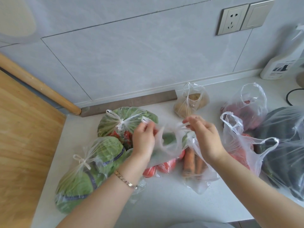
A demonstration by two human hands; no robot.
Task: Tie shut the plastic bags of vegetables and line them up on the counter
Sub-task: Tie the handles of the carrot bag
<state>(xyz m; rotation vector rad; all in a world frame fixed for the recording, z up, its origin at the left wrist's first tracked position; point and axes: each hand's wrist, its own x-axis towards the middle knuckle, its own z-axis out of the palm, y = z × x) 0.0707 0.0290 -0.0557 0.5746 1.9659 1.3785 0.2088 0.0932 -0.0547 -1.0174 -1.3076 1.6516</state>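
At the centre of the frame, a thin clear plastic bag of red tomatoes and green vegetables [166, 150] lies on the speckled white counter [164, 203], its 2 loop handles [183, 125] drawn up and apart. 1 handle is pinched by the left hand [144, 139], the other by the right hand [204, 137]. The handles are best crossed low over the contents and tightened evenly, as the film looks slippery, crinkled and easily torn. 2 knotted bags of leafy greens [77, 183] are seen at lower left

Home kitchen, pale counter [164, 203], tiled wall [131, 55], wall socket [232, 20], wooden board [21, 137], bagged vegetables [126, 124]
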